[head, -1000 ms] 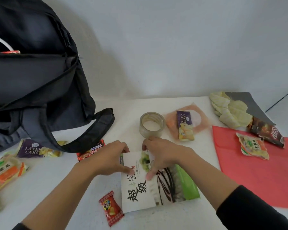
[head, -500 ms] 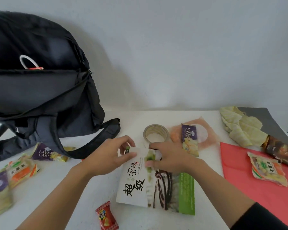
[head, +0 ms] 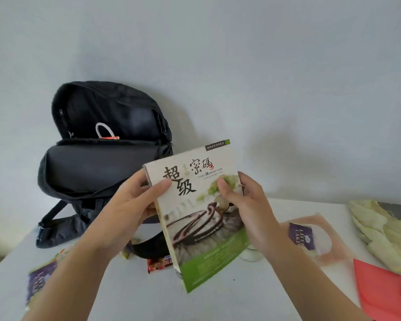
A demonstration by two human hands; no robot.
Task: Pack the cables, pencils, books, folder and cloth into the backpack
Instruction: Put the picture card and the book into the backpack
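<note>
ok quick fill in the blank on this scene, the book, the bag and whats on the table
1. The left hand and the right hand together hold the ____.
2. The black backpack stands open to the ____ of the book.
3. The folder at the right edge of the table is ____ in colour.
4. A white cable loop shows inside the ____.

Missing words: book; left; red; backpack

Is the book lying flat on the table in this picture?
No: the left hand and right hand hold the book tilted in the air above the table.
</note>
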